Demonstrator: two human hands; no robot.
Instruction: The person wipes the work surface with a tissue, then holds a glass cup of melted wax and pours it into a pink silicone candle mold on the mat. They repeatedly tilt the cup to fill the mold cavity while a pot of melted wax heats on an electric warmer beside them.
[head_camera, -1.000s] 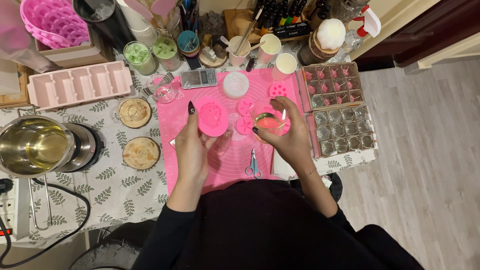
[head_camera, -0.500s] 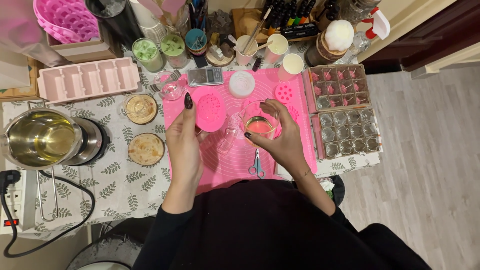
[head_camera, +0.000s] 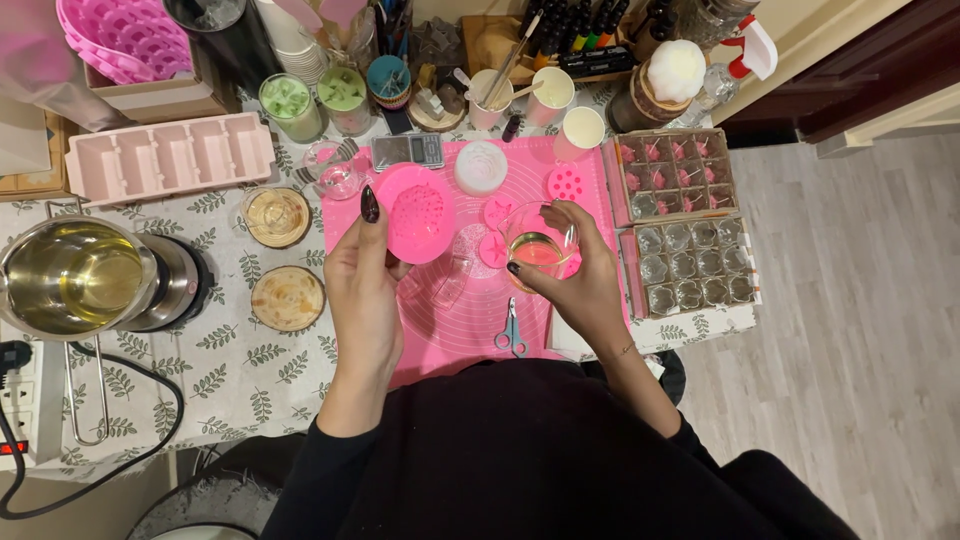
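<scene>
Left hand (head_camera: 365, 275) grips pink mould (head_camera: 415, 212), lifted over mat (head_camera: 470, 320) near its left edge. Right hand (head_camera: 575, 275) wraps glass cup (head_camera: 540, 245) mid-mat. Scissors (head_camera: 510, 332) lie below, tray (head_camera: 690, 262) crowds the right edge; free mat between wrists.

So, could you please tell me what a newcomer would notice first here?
Probably the pink mat in the middle, where the left hand holds a round pink mould and the right hand a glass cup of pale liquid. At far left stands a metal pot of yellow liquid.
</scene>
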